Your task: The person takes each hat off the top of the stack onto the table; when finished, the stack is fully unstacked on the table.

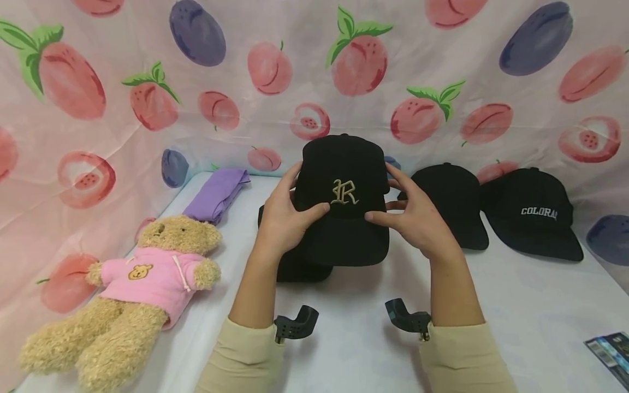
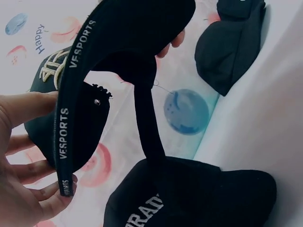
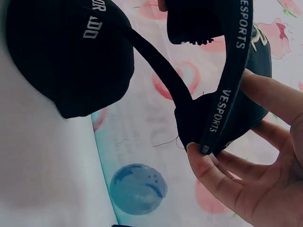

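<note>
Beige sleeves foremost, the left hand and right hand grip a gold-lettered cap by its sides, sensible for something likely light and soft-crowned.

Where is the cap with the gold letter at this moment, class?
In the head view, the gold-lettered cap is near the middle, held between the left hand and the right hand, partly in front of another black cap.

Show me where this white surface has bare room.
Bare: between the COLORADO cap and the flat packet; also right of the teddy bear. Crowded: back right, where a black cap neighbours the COLORADO cap; centre, where another cap shows behind the held R-logo cap.
</note>
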`<move>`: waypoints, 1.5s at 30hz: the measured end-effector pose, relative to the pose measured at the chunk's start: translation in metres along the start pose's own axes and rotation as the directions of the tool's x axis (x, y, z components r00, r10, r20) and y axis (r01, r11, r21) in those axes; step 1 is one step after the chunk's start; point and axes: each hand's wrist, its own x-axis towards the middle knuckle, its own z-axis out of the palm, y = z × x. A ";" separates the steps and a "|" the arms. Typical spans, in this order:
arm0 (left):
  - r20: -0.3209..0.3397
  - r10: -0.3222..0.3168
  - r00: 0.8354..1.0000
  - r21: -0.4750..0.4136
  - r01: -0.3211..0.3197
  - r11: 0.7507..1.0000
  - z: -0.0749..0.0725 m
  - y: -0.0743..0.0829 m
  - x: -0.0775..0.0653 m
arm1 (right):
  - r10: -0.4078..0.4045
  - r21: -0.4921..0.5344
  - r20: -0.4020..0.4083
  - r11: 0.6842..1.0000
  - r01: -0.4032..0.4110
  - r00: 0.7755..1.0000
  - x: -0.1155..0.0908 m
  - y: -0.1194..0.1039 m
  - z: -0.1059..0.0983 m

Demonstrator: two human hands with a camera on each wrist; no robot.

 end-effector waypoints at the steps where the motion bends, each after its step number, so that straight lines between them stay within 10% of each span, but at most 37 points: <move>1: -0.006 0.003 1.000 0.000 -0.003 1.000 0.001 0.000 0.000 | 0.001 0.000 0.000 1.000 -0.001 1.000 0.000 0.000 -0.001; 45: 0.064 -0.007 0.998 0.034 0.005 0.999 0.054 -0.011 0.015 | 0.104 -0.046 0.002 0.993 -0.104 0.995 -0.003 0.032 -0.029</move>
